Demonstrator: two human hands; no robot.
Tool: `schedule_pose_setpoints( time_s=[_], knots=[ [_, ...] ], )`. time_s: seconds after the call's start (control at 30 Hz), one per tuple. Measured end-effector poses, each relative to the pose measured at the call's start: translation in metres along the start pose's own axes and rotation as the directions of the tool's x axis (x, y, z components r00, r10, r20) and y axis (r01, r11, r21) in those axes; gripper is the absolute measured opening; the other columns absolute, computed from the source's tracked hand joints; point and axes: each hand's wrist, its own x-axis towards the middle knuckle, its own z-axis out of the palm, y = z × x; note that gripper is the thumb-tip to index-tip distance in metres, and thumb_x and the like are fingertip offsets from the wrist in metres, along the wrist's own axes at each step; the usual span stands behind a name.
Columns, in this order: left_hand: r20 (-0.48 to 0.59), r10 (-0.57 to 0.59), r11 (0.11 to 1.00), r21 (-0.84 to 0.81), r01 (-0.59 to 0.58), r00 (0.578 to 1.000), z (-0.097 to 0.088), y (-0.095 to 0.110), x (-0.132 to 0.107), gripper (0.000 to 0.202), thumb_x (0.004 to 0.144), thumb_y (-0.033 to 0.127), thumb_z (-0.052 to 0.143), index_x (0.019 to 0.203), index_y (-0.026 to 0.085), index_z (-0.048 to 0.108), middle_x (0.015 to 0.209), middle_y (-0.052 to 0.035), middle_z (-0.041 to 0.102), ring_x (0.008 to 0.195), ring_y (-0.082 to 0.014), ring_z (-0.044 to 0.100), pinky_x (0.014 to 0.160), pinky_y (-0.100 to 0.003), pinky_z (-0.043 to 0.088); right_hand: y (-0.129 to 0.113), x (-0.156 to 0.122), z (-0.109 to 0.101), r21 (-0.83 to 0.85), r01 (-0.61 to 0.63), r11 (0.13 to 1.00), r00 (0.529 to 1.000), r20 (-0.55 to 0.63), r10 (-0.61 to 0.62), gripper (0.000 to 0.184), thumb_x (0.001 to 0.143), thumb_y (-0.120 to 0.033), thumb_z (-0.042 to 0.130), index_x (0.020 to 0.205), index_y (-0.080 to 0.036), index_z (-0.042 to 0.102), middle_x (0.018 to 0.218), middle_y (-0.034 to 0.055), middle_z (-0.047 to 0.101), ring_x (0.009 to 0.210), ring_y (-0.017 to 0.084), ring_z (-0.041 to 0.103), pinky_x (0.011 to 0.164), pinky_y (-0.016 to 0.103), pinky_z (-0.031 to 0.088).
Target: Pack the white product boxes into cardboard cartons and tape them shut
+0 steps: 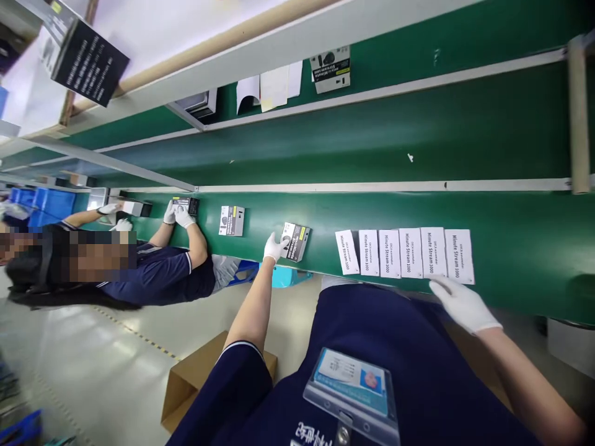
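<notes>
My left hand (275,248), in a white glove, grips the near left edge of a small white-and-grey printed box (296,241) on the green bench. To the right lies a row of several white printed pieces (389,254) marked "Minute Stream 1000"; I cannot tell whether they are booklets or slim boxes. The leftmost one (347,252) is slightly tilted. My right hand (465,303), also gloved, has its fingers stretched out at the bench edge, by the lower edge of the two rightmost pieces (458,255). Nothing shows in its grasp.
Left along the bench (520,235) sits another printed box (231,221). Beyond it a co-worker's gloved hands hold a dark box (186,205). A shelf above carries papers (274,87) and a box (331,68). An open carton (199,378) stands on the floor.
</notes>
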Motion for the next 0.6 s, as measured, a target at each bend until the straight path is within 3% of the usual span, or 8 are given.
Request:
schedule_pose_setpoints(
  time_s=[0.13,0.2,0.23,0.3,0.4,0.5,0.6],
  knots=[
    [0.019,-0.022,0.998,0.057,0.02,1.0,0.017,0.028,-0.017,0.132,0.063,0.048,0.092,0.165,0.01,0.018,0.149,-0.0254,0.053,0.133,-0.0363,0.056,0.109,-0.042,0.044,0.01,0.0,-0.01,0.001,0.035,0.999,0.999,-0.021,-0.035,0.051,0.095,-0.054,0.047,0.126,-0.022,0.072,0.14,0.0098,0.068,0.132,0.035,0.061,0.116,0.051,0.046],
    [-0.052,-0.051,0.989,0.139,0.058,0.997,0.03,0.047,-0.033,0.145,0.054,0.049,0.096,0.166,0.009,0.012,0.144,-0.0304,0.052,0.13,-0.0444,0.054,0.108,-0.051,0.042,0.009,-0.001,-0.017,0.028,0.055,0.998,0.998,-0.034,-0.054,0.051,0.095,-0.053,0.047,0.125,-0.022,0.073,0.139,0.0095,0.069,0.132,0.034,0.061,0.117,0.049,0.046],
    [-0.108,-0.047,0.978,0.197,0.068,0.993,0.036,0.056,-0.043,0.145,0.054,0.05,0.096,0.165,0.01,0.013,0.141,-0.0311,0.052,0.129,-0.0469,0.053,0.106,-0.055,0.041,0.009,0.0,-0.021,0.046,0.057,0.997,0.997,-0.048,-0.055,0.051,0.095,-0.054,0.047,0.125,-0.022,0.073,0.138,0.0093,0.069,0.132,0.033,0.061,0.117,0.048,0.046],
    [-0.202,0.025,0.949,0.314,0.04,0.979,0.047,0.074,-0.062,0.125,0.064,0.053,0.09,0.163,0.015,0.023,0.136,-0.0279,0.054,0.128,-0.0474,0.052,0.105,-0.057,0.04,0.011,0.005,-0.03,0.079,0.047,0.996,0.995,-0.09,-0.04,0.051,0.095,-0.053,0.047,0.125,-0.021,0.073,0.137,0.0096,0.07,0.13,0.031,0.062,0.117,0.045,0.046],
    [-0.19,0.19,0.931,0.346,-0.115,0.963,0.058,0.092,-0.084,0.085,0.081,0.041,0.075,0.156,0.023,0.039,0.141,-0.0233,0.051,0.13,-0.0428,0.051,0.105,-0.052,0.041,0.021,0.02,-0.045,0.074,0.019,0.997,0.975,-0.222,-0.002,0.054,0.095,-0.051,0.046,0.13,-0.017,0.07,0.136,0.0139,0.069,0.127,0.031,0.064,0.116,0.045,0.046],
    [-0.094,0.184,0.956,0.249,-0.156,0.978,0.068,0.101,-0.099,0.093,0.084,0.038,0.071,0.163,0.019,0.026,0.142,-0.0242,0.052,0.121,-0.0393,0.06,0.098,-0.046,0.048,0.032,0.044,-0.058,0.103,-0.045,0.994,0.928,-0.364,0.08,0.064,0.093,-0.049,0.048,0.143,-0.01,0.059,0.141,0.0203,0.063,0.123,0.032,0.065,0.116,0.046,0.044],
    [0.001,0.105,0.985,0.137,-0.104,0.994,0.084,0.108,-0.113,0.108,0.086,0.048,0.069,0.168,0.014,0.007,0.137,-0.026,0.058,0.115,-0.0392,0.066,0.094,-0.045,0.052,0.038,0.071,-0.064,0.26,-0.112,0.959,0.94,-0.286,0.188,0.075,0.092,-0.05,0.053,0.152,-0.007,0.048,0.148,0.0232,0.058,0.131,0.034,0.06,0.12,0.049,0.039]
  ],
)
